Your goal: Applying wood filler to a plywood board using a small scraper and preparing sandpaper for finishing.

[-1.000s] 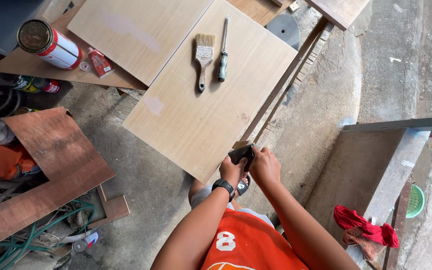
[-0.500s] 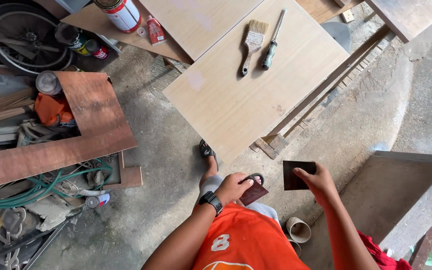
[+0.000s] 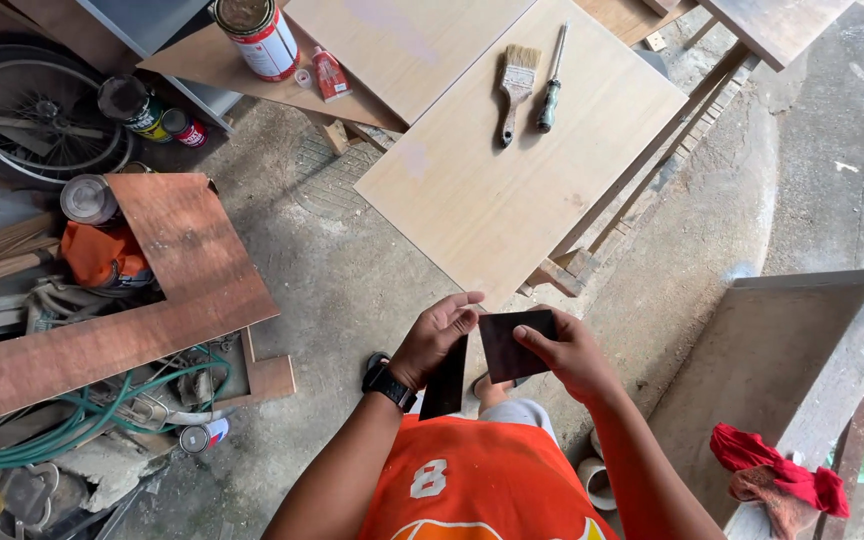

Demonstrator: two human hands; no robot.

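Head view, looking down at a person in an orange shirt standing on a concrete floor. The right hand is clamped on a dark square sheet, thumb on its face and fingers behind it, holding it flat towards the camera. The left hand, with a black watch at the wrist, holds a second dark sheet that hangs edge-on below the palm; its fingers are loosely curled and the fingertips touch the square sheet's left edge. Both sheets are held in front of the body, just below the near corner of a pale wooden board. On that board, well apart from the hands, lie a paintbrush and a green-handled tool, side by side.
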